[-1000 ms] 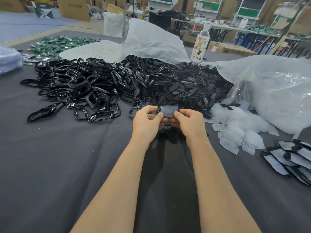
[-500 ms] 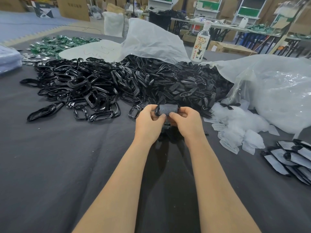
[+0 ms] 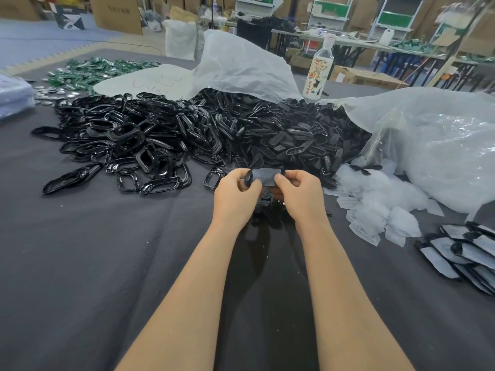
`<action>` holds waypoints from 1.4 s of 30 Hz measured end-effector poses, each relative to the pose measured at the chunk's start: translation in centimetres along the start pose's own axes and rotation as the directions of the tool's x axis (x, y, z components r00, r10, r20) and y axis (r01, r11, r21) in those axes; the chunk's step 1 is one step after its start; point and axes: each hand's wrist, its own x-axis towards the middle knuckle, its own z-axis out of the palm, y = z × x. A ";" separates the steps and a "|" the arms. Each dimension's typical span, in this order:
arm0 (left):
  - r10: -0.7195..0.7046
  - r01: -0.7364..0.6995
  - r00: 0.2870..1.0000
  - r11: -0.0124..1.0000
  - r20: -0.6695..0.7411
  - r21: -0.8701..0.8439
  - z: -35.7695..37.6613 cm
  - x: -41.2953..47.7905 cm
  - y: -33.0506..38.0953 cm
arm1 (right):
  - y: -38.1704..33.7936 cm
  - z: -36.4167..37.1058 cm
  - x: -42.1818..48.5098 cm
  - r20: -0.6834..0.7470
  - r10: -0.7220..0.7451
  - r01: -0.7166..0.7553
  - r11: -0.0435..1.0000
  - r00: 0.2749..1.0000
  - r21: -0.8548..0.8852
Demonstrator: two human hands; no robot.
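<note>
A small black plastic part in a clear sleeve [image 3: 265, 177] is pinched between a left hand [image 3: 235, 195] and right hand [image 3: 300, 195], just above the dark cloth-covered table [image 3: 93, 263], before a heap of glossy black plastic frames [image 3: 160, 137]; filled sleeves [image 3: 466, 253] lie stacked to the right

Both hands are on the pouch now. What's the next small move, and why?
Probably push the black part fully into the pouch with the left hand: its end seems to protrude, while the right hand pinches the other side.
</note>
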 end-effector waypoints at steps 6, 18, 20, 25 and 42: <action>0.015 -0.014 0.999 1.000 -0.042 0.019 -0.2 0.2 -0.4 | -0.2 -0.1 -0.2 0.042 0.030 -0.030 1.000 0.999 0.004; 0.135 -0.157 0.985 0.960 0.110 0.234 7.2 -1.1 3.5 | -0.8 -9.3 -1.3 -0.169 0.027 -0.050 0.989 0.985 -0.136; 0.156 -0.211 0.967 0.935 0.203 0.284 10.5 -2.0 5.0 | -0.5 -12.8 -1.7 -0.266 0.048 -0.090 0.985 0.963 -0.146; 0.085 -0.196 0.893 0.957 0.441 0.212 19.3 -5.7 7.2 | 1.3 -21.7 -3.9 -0.502 0.083 -0.202 0.961 0.861 -0.187; 0.125 -0.239 0.900 0.943 0.418 0.231 27.7 -9.4 5.7 | 4.4 -26.3 -5.5 -0.769 -0.035 -0.302 0.907 0.638 -0.292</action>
